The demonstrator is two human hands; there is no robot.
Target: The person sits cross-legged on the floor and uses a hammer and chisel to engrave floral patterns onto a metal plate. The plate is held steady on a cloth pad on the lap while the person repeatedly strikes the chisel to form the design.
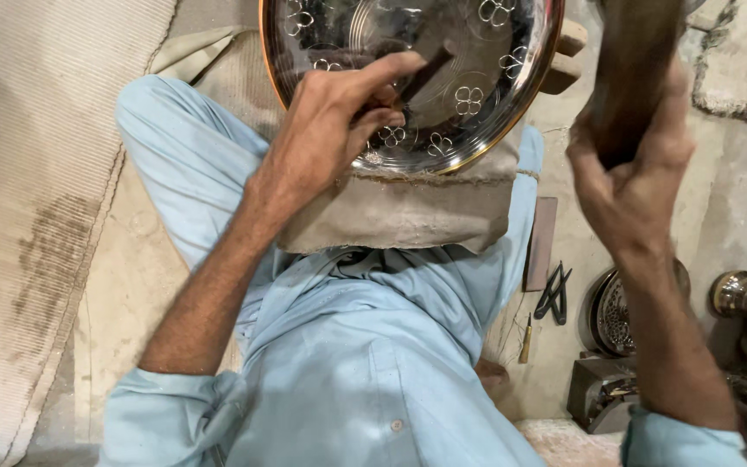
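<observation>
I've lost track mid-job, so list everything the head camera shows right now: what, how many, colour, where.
Round engraved metal tray: one, silvery with a copper-coloured rim and flower motifs, top centre, resting on the pad.
Grey cloth pad: one, under the tray, on the lap.
Dark slim punch tool: one, tip on the tray, held in the left hand.
Brown wooden mallet: one, blurred, raised at upper right, in the right hand.
Black pliers: one, on the floor at right.
Round perforated metal disc: one, grey, right of the pliers.
Ribbed beige mat: one, at left.
Light blue clothing: covers lap and torso.
Left hand: fingers closed round the punch.
Right hand: gripping the mallet.
</observation>
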